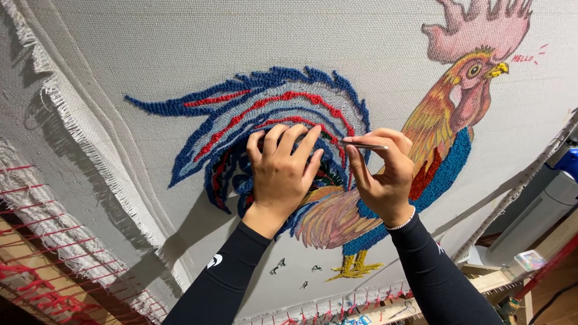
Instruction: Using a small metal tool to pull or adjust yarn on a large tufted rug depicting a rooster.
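Centre frame: rooster rug canvas [169, 45], tail tufted in blue, red and grey yarn, body painted only. Left hand [281, 172] lies flat, fingers spread on tail. Right hand [382, 172] pinches thin metal tool [364, 144].

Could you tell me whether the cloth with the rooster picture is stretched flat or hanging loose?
Stretched flat: the cloth shows no folds, and red lacing pulls its frayed edge outward.

Left hand [281, 172] flat on cloth [169, 45]; right hand [382, 172] beside it.
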